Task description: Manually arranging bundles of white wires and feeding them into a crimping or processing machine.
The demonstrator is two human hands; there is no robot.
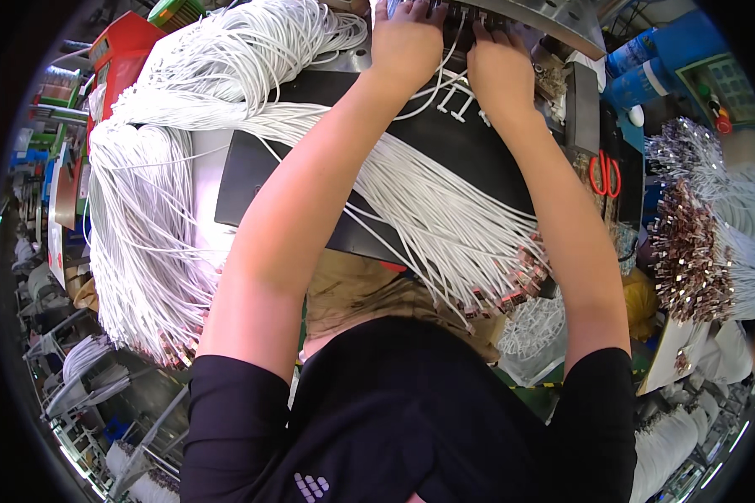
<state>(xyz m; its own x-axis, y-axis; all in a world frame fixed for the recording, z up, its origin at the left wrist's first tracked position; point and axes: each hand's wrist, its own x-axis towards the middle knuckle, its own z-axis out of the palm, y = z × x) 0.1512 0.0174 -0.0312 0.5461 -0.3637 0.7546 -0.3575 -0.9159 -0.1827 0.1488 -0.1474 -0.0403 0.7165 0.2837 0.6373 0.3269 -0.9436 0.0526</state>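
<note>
Both my hands reach forward to the metal block of a machine (554, 18) at the top edge. My left hand (407, 46) is at its near side, with the fingertips cut off or in shadow. To its right, my right hand (502, 71) has its fingers in the dark gap under the block, so their grip is hidden. Between the hands, white cables (453, 63) run out of the gap, and small white moulded pieces (455, 107) lie just below. A thick bundle of white cables (428, 193) with copper-coloured connectors crosses the black mat (252, 180) beneath my forearms.
Coiled white cables (226, 50) are heaped at the left, and another bundle (138, 218) hangs over the table's left edge. Red-handled scissors (604, 174) lie right of my right forearm. More connector-ended cables (692, 243) and blue containers (646, 71) stand far right.
</note>
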